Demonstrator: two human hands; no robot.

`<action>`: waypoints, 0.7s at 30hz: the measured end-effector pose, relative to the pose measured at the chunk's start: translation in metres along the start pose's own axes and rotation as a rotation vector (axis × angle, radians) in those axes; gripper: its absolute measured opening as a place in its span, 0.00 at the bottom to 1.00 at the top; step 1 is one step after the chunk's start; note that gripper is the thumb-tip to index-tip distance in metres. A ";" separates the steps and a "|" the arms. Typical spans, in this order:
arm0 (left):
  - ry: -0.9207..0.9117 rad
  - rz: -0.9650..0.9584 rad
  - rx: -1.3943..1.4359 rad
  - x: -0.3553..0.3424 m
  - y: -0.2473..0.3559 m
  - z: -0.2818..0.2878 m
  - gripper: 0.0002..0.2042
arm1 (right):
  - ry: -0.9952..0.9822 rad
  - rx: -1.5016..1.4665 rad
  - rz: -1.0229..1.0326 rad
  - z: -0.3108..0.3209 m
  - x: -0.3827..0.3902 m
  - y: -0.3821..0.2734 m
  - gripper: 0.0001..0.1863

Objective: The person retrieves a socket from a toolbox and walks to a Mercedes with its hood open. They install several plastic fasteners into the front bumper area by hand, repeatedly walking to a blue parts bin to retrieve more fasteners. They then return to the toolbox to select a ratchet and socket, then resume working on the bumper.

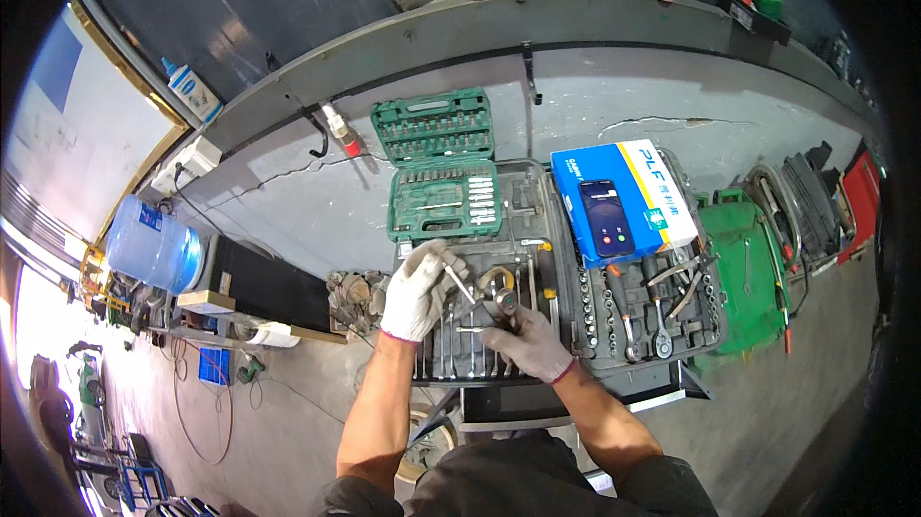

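My left hand (414, 294), in a white knit glove with a dark red cuff, is closed on a slim metal rod (461, 284) that slants down toward my right hand. My right hand (533, 344), in a greyer glove, closes around a metal tool with a round dark end (506, 300); its exact kind is unclear. Both hands are over an open tool tray (451, 349) holding several wrenches side by side. Just beyond them lies an open green socket set case (443, 200) filled with sockets and bits. A roll of yellowish tape (497, 279) appears between the hands.
Right of the hands, a blue and white box (624, 193) carries a phone (606, 218) above a second tray with ratchets and pliers. Farther right is a green plastic case (743, 272). At left, a large water bottle (153, 244) lies by a black cabinet (264, 282). A ledge (595, 23) runs behind.
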State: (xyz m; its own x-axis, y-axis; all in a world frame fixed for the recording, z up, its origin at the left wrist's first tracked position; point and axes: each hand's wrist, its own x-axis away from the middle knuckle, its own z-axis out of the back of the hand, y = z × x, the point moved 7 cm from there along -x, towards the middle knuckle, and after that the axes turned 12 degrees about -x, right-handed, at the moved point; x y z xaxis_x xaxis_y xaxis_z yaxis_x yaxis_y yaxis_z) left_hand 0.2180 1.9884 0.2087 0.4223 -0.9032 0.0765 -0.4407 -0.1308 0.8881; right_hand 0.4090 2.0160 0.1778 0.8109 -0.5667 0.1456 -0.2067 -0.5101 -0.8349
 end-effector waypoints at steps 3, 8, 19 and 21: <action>0.017 0.039 0.008 0.017 -0.009 0.008 0.14 | -0.027 0.102 0.066 -0.007 0.010 -0.003 0.22; 0.169 0.084 -0.089 0.072 -0.023 0.041 0.11 | -0.047 0.877 0.359 -0.023 0.032 -0.005 0.22; 0.203 0.141 -0.089 0.172 -0.006 0.079 0.11 | -0.325 0.759 0.081 -0.080 0.053 0.049 0.24; 0.284 0.155 -0.066 0.191 -0.012 0.093 0.12 | -0.351 0.540 0.044 -0.089 0.057 0.069 0.23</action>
State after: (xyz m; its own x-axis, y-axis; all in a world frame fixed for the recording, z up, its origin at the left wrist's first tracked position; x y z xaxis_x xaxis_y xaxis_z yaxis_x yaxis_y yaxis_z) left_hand 0.2305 1.7796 0.1708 0.5626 -0.7587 0.3285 -0.4685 0.0348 0.8828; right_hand 0.3921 1.8906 0.1760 0.9578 -0.2875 -0.0006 -0.0132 -0.0422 -0.9990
